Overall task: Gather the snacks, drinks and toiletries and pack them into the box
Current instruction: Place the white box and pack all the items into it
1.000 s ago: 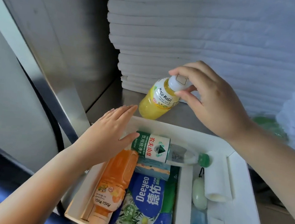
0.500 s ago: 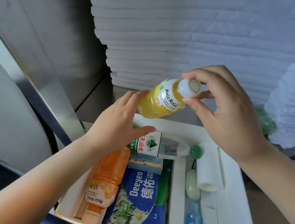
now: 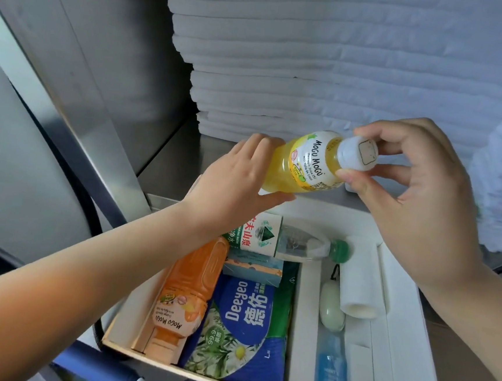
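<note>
Yellow juice bottle (image 3: 303, 164), 1 unit, tilted at frame centre above the box (image 3: 398, 294). I judge it full, heavy, rigid and slick. My right hand (image 3: 418, 211) pinches the cap; my left hand (image 3: 232, 182) cups the base. Best hold: the labelled body.

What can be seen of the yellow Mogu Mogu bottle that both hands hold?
The yellow bottle is of clear plastic, full of yellow juice, with a white and yellow Mogu Mogu label and a white cap, which is on. It is tilted almost on its side, cap to the right, in the air above the far end of the white box. The right hand pinches the cap; the left hand grips its base.
</note>
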Available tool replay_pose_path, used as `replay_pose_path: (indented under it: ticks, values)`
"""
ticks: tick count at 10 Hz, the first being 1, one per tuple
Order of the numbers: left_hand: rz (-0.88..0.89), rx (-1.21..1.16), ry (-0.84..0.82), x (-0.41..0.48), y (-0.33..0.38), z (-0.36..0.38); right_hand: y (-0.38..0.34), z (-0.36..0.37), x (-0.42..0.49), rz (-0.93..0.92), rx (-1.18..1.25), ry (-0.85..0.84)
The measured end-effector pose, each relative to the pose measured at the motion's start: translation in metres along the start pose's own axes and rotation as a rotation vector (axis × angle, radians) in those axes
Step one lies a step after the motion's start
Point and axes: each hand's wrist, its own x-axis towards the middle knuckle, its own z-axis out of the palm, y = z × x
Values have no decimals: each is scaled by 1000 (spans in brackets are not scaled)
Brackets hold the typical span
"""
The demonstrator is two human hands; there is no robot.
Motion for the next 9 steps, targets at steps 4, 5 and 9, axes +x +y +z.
replay_pose_path:
  ticks: [4,5,9]
  values:
    - [55,-237,-205,3,-27,-25,3,-27,-14,-1,43,-438]
    - [116,-300,-285,2,-31,-33,5,-27,-19,47,225,-564]
    - [219,-425,-633,-21,-18,-36,-2,-14,-22,-272,-83,-898]
